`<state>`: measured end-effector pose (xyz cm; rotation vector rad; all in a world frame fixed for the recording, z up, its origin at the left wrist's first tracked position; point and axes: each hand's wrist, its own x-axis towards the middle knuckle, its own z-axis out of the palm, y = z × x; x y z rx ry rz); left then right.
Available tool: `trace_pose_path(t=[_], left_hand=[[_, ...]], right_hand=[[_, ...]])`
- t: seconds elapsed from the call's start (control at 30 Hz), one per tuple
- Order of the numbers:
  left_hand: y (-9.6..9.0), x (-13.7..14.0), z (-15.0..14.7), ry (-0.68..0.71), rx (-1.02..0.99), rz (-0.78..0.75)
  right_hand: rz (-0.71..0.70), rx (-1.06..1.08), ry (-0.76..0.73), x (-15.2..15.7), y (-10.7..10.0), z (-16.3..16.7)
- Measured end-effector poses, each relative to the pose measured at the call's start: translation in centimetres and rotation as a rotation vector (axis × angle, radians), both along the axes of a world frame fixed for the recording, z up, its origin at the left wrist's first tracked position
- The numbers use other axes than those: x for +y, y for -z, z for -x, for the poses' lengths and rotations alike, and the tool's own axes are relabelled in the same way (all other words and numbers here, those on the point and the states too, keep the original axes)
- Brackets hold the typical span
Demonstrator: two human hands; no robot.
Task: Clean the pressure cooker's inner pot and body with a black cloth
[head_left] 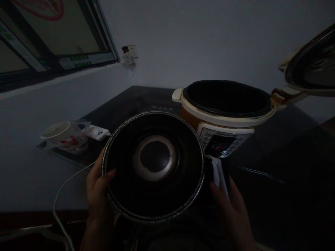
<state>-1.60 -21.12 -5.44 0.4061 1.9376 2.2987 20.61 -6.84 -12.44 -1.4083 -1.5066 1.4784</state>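
A round black inner pot (pixel 123 195) faces me with its open side. Its rim is worn, and a pale ring surrounds a dark patch on its bottom. My left hand (pixel 98 186) grips the left rim, thumb over the edge inside. To the right of the pot, my right hand (pixel 231 205) is closed on a white cloth (pixel 219 174). Whether that hand also touches the pot is too dark to tell. Behind stands an electric pressure cooker (pixel 192 118) with a display panel; its lid (pixel 314 66) is raised at the right.
A dark glossy table (pixel 146 97) bears the cooker against the wall. At its left edge sit a plastic cup in a bag (pixel 65 137) and a white power strip (pixel 96 132), near a hanging white cord (pixel 61 195). Wall sockets (pixel 129 55) and a window (pixel 57 31) are beyond.
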Motion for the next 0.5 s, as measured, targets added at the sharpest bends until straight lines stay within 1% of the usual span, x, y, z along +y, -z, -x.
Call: trace_pose_path(t=[0.1,0.23,0.33,0.4,0.5], left_hand=[[0.7,-0.4,-0.1,-0.01,0.026,-0.004],[2.6,-1.4,-0.3,-0.034,0.127,0.028],[3.9,-2.0,-0.7,-0.074,0.232,0.093],[4.1,-2.4,-1.0,-0.107,0.286,0.161],[3.8,-3.1,-1.5,-0.117,0.325,0.245]], right_hand=[[0.002,0.14,-0.094,0.6,-0.9,1.1],[0.03,0.201,-0.089,1.1,-1.6,1.5],[0.001,0.199,-0.106,1.4,-1.9,1.5],[-0.037,0.193,-0.158,1.7,-2.1,1.6],[-0.123,0.172,-0.206,2.1,-2.5,2.1]])
